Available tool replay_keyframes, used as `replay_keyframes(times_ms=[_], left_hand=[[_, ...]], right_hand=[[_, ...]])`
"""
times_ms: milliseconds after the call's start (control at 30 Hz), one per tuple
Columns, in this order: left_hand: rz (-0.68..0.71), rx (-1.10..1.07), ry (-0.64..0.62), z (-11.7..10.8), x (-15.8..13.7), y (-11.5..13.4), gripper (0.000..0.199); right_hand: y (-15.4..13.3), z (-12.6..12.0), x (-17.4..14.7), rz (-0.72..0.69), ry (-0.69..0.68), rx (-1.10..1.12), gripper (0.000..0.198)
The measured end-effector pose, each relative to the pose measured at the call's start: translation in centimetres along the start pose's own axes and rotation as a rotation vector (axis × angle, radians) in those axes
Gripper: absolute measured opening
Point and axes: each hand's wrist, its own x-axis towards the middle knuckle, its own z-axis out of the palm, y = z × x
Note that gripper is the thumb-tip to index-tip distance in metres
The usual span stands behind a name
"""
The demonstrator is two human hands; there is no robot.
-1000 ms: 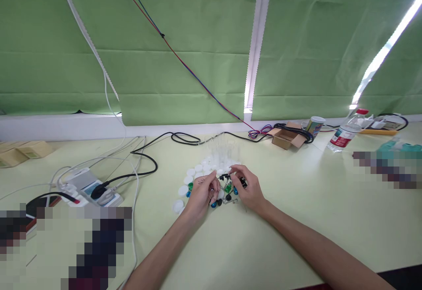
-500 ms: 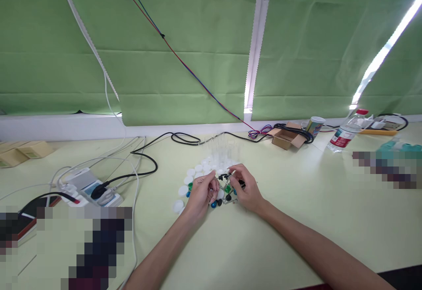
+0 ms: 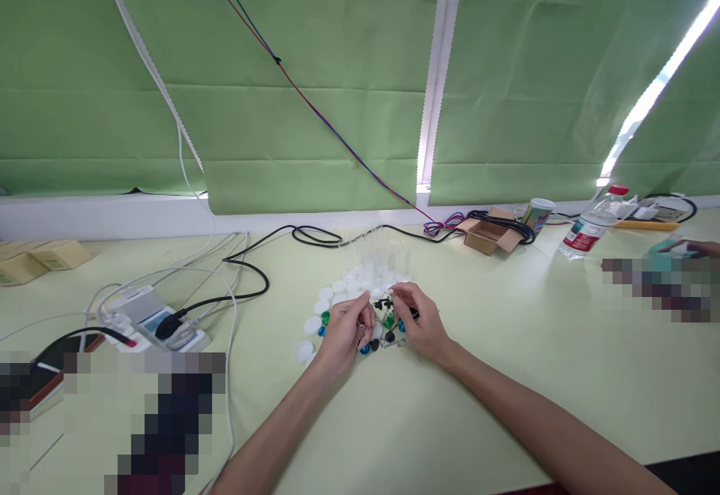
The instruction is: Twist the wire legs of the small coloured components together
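Head view: left hand point(image 3: 347, 326) and right hand point(image 3: 421, 320) are curled, what is grasped cannot be told; the black part point(image 3: 384, 304) between is judged light, stiff, best pinched endwise.

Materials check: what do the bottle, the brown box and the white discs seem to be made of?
Bottle: likely clear, glossy plastic; its walls are see-through with bright highlights.
Brown box: probably matte cardboard; it is plain brown with thin, folded flaps.
White discs: perhaps smooth plastic; they look evenly white and round, but are too small to be sure.
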Motion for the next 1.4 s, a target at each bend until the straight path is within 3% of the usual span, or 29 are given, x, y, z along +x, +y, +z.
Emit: replay_keyframes(times_ms=[733, 1100, 1400], left_hand=[[0.01, 0.229, -0.04, -0.2, 0.0, -0.3, 0.06], [-0.005, 0.122, -0.076, 0.0, 0.0, -0.3, 0.058], [-0.001, 0.06, -0.032, -0.2, 0.1, -0.4, 0.058]], right_hand=[[-0.4, 0.1, -0.1, -0.005, 0.068, 0.017, 0.011], [-0.3, 0.2, -0.1, 0.033, 0.054, 0.024, 0.016], [-1.2, -0.1, 0.0, -0.042, 0.018, -0.008, 0.015]])
